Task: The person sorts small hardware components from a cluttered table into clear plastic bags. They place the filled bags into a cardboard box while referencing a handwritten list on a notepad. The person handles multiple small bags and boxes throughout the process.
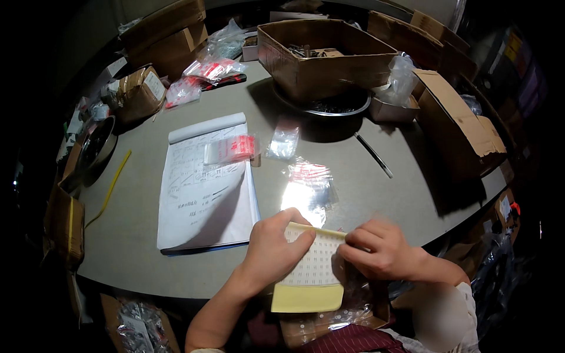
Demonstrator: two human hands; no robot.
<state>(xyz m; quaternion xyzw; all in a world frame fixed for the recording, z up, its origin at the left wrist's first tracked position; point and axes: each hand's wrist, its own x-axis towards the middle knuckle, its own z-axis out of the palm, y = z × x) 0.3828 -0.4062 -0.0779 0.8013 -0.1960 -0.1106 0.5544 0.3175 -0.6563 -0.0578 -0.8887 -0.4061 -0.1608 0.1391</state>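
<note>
A sheet of small white stickers on yellow backing paper [307, 298] is held in front of me at the near table edge. My left hand [272, 247] grips its left side, thumb lying across the printed rows. At the sheet's upper right edge, the curled fingers of my right hand [376, 247] pinch its border; slight blur hides whether a single sticker is between them. Just beyond the sheet lie clear zip bags with red print [310, 182]. Another clear bag [284, 141] lies farther back. An open paper pad [203, 194] rests left of them, a red-marked bag stack [231, 149] on its page.
A large cardboard box [323, 65] sits over a metal bowl [350, 113] at the back. A black pen [374, 155] lies to the right, near an open carton [456, 112]. A yellow strip [112, 185] and a dark bowl [99, 144] are at left.
</note>
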